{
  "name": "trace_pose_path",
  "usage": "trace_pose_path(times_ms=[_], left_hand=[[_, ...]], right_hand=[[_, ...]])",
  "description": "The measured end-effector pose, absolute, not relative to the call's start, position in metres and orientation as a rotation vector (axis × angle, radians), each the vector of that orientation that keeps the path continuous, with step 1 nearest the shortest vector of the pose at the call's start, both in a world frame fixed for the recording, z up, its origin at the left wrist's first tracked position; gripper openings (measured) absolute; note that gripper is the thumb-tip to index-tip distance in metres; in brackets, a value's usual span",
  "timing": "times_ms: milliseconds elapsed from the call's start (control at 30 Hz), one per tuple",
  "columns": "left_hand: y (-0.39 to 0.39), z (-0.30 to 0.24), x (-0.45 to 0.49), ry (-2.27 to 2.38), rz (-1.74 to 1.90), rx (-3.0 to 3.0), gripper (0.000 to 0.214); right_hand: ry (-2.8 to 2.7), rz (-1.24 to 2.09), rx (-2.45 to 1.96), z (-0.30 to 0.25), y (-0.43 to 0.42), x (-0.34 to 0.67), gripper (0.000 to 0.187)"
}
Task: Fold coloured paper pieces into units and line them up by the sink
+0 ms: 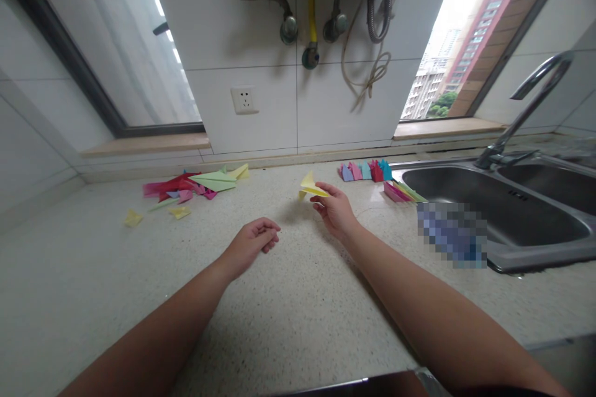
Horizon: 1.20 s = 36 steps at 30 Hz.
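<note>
My right hand (pixel 336 212) pinches a yellow origami piece (pixel 313 190) between thumb and fingers, just above the counter. The piece has pointed, wing-like flaps; I cannot tell its exact figure. My left hand (pixel 254 243) is over the counter to the left, fingers loosely curled in, with nothing visible in them. Farther left lies a heap of folded papers (pixel 179 183) in red, pink and other colours, with a light green paper plane (pixel 215 181) on top. Two small yellow folded papers (pixel 133 218) sit in front of the heap.
At the back right stands a row of small coloured origami pieces (pixel 365 171), with pink, yellow and green folded papers (pixel 401 192) beside the metal sink (pixel 542 254). A blurred bluish object (pixel 451 236) lies at the sink's edge. A dark edge (pixel 354 388) borders the speckled counter (pixel 279 329) in front.
</note>
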State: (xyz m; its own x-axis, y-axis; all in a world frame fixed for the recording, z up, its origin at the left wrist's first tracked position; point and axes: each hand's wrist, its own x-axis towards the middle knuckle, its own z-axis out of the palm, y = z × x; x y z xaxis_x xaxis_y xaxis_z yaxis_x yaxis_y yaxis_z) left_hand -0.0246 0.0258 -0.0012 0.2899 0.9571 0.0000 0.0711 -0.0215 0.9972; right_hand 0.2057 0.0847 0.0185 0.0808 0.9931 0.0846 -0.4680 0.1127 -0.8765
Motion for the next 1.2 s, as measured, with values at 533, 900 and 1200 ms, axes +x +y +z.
trace_pose_path(times_ms=[533, 900, 1200], left_hand=[[0.027, -0.004, -0.025, 1.029, 0.958, 1.413, 0.021], [0.022, 0.001, -0.024, 1.082, 1.182, 1.389, 0.022], [0.017, 0.004, -0.028, 1.379, 1.500, 1.950, 0.028]], right_hand=[[-0.949, 1.258, -0.792, 0.014, 0.088, 0.206, 0.029], [-1.726, 0.265, -1.093, 0.018, 0.079, 0.215, 0.014], [-2.160, -0.449, -1.098, 0.025, 0.063, 0.205, 0.018]])
